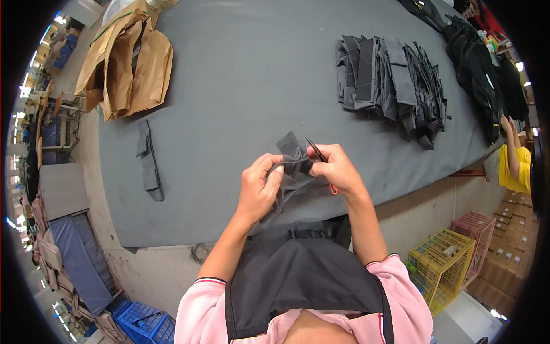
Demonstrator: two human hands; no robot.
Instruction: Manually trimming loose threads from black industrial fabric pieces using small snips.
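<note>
Nearest the lens: pink sleeves [201, 304] with dark cuffs and a black apron [298, 275] across the lap, lower edge of view.

Both forearms rise from there to meet over the near edge of the grey worktop [240, 86].

Left hand [259, 186]: fingers curled shut, pinching a small dark grey fabric piece [293, 157]. The piece is crumpled, held up off the worktop, between the two hands; part of it hangs below the left hand toward the apron.

Right hand [337, 167]: closed around a small pair of thread snips [317, 150], with the dark pointed blades up and touching the top of the fabric piece. A red-orange loop [333, 188] shows below this hand. The hands are close together, joined by the fabric.

On the worktop:
- one folded dark grey strip [149, 163] lying flat, well to the left of the hands;
- a row of stacked dark grey fabric pieces [392, 83], far right;
- crumpled brown paper [126, 60], far left corner;
- black garments [481, 74] heaped along the right end.

Off the worktop:
- yellow crate [441, 266] and pink crate [475, 229] on the floor at right;
- blue crate [143, 324] at lower left;
- another person in a yellow top [513, 166] at the right edge.
</note>
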